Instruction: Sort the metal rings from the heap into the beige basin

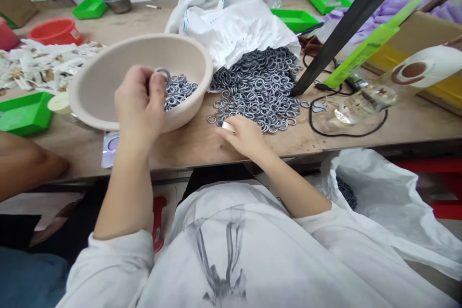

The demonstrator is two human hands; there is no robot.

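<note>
My left hand is raised at the near side of a beige bowl, thumb and fingers pinched on a grey metal ring. Inside that bowl lies a heap of similar rings. At the near edge of a larger pile of grey rings, my right hand is closed with a small white piece with a dark end showing at its fingertips; what exactly it is I cannot make out. The pile spills from a white sack onto the wooden table.
A dark metal post rises right of the pile, by a black cable and a clear bottle. Green trays and a red basin stand left. Another person's arm rests at the left edge. A white bag hangs below right.
</note>
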